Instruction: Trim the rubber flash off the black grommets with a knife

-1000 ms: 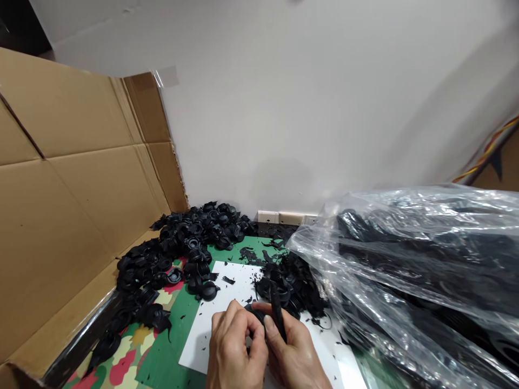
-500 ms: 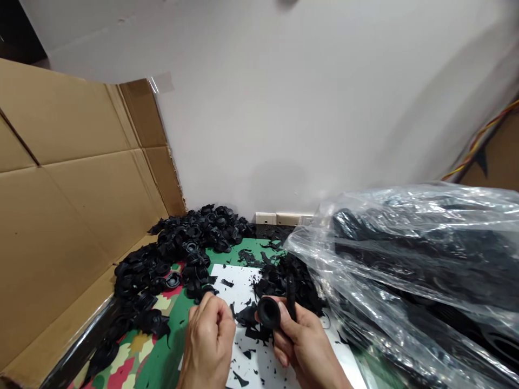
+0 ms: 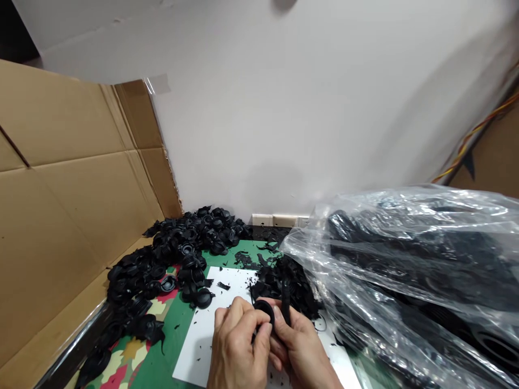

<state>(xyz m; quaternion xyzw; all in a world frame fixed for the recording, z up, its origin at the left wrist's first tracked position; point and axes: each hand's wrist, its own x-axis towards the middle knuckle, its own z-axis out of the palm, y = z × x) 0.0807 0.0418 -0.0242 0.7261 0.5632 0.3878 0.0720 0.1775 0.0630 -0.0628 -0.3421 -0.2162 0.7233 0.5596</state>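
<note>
My right hand point(image 3: 302, 340) is closed around a black ribbed-looking rubber boot point(image 3: 264, 309), its round open end turned toward me. A dark stick-like piece point(image 3: 286, 298) juts up between the fingers of the same hand; its kind is not clear. My left hand point(image 3: 241, 343) pinches at the near left edge of the boot, and its fingertips partly hide what they grip. Both hands are above a white sheet point(image 3: 194, 346) strewn with black scraps. Just beyond the right hand is a heap of torn black trimmings point(image 3: 295, 286).
Many black rubber pieces point(image 3: 186, 248) are piled at the left, beside a cardboard box point(image 3: 81, 162). A clear plastic bag point(image 3: 389, 237) with black parts inside fills the right side. The green mat point(image 3: 231, 248) lies under the sheet, against a white wall point(image 3: 251, 119).
My left hand has moved right, from beside the boot onto its edge. The boot has tilted in my right hand. One rubber piece now lies at the sheet's left edge.
</note>
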